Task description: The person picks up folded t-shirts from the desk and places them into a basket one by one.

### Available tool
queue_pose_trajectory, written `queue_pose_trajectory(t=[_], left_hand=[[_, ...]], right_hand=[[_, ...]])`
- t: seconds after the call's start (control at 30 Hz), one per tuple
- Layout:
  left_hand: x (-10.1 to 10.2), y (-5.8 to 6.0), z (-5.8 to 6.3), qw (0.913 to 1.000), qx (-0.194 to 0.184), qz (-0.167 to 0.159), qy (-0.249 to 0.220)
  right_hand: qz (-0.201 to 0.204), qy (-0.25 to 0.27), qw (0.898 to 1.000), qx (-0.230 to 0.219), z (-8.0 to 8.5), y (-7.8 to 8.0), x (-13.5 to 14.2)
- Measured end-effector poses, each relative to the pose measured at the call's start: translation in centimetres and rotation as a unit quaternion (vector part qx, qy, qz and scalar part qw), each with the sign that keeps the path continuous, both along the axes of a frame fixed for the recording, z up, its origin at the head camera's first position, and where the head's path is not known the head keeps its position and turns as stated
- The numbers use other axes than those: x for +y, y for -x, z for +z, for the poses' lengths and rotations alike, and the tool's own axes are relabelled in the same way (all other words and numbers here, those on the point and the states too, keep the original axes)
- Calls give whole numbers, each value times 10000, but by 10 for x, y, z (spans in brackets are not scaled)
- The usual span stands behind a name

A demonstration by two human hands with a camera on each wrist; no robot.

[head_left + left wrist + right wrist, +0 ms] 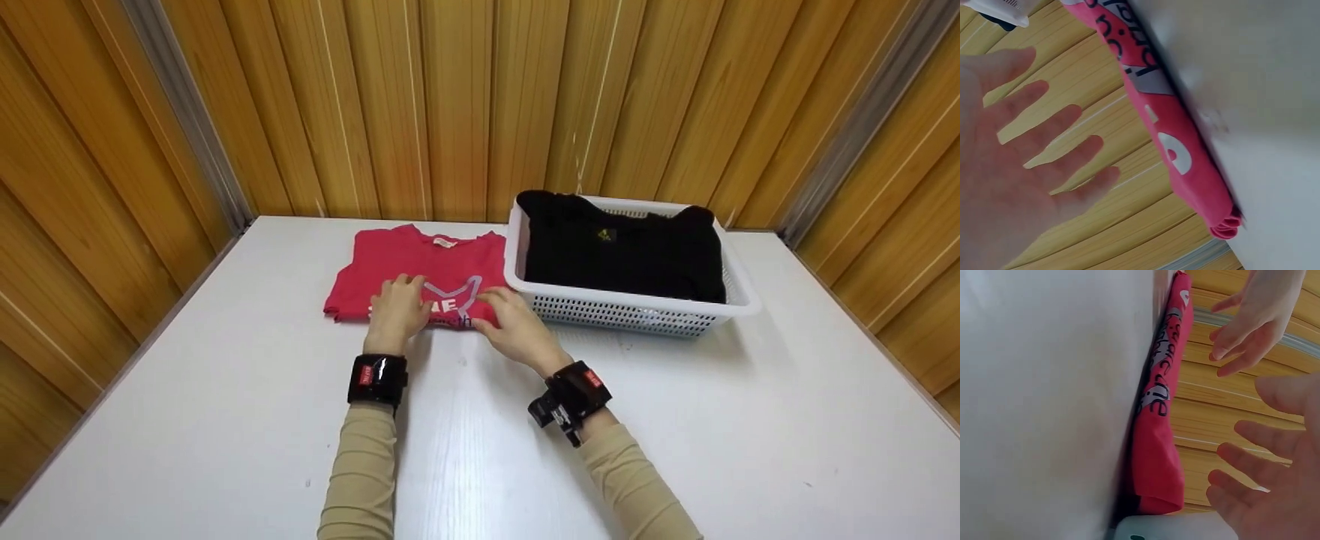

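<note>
"Red shirt [405,259] lies folded on the white table [225,412], just left of the white basket [637,315]. What could go wrong with it?"

"Its folds could slip, I'd say, if a fingertip drags across the top layer or only that layer gets lifted. The right end might also snag, being so near the basket."

"How does it look?"

"Flat and fairly neat, collar [444,241] toward the far side, with white lettering [448,305] and a pale outline [474,284] on the front. Several layers show at the left end."

"And the fingers?"

"Left hand [399,306] and right hand [517,326] both hover by the near edge, fingers loosely spread, grasping nothing."

"Anything farther out?"

"A folded black shirt [622,259] sits in the basket, and a wood-look wall [454,112] stands behind."
</note>
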State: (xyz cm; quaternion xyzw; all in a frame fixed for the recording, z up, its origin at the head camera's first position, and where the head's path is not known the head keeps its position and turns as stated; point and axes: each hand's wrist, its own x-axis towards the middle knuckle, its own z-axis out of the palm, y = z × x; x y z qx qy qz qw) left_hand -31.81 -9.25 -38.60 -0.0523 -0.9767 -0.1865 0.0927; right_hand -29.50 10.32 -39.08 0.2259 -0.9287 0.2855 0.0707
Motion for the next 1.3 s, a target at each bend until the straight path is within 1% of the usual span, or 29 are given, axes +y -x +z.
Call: queue_pose_trajectory(t=[0.07,0.17,0.3,0.4,0.5,0.63,0.8,0.9,1.03,1.1,1.17,1.3], left_hand=[[-1,-1,-2,9998,-207,-27,-44],[-3,-2,-6,9993,-348,-117,-29],[-5,-3,-11,9974,-681,-212,93],[-5,-4,-12,9951,-944,-208,218],[-6,-6,-11,9920,-1217,-166,274],[-7,-9,-4,9860,-1641,-119,275],[-11,-15,7,9774,-2106,-93,155],[-14,-19,13,9722,-2327,-114,211],[-16,-22,21,9649,-2581,-112,479],[-17,-24,24,9609,-2719,-30,529],[-19,-25,27,9558,-2901,113,462],[-21,-29,33,9422,-3307,301,437]], right_hand=[[-121,-208,9996,-174,-4,2,1],[-224,-531,9971,-487,-9,3,4],[-240,-936,9920,-806,-14,2,7],[-173,-1111,9906,-780,-15,0,7],[-98,-1216,9902,-680,-15,-1,7],[16,-1370,9882,-687,-11,-5,6],[164,-1684,9805,-995,-2,-11,5],[334,-1884,9752,-1114,3,-16,3],[612,-2131,9680,-1179,11,-22,1],[763,-2209,9643,-1244,16,-24,0],[1006,-2291,9594,-1300,20,-27,-2],[1448,-2540,9444,-1505,28,-35,-4]])
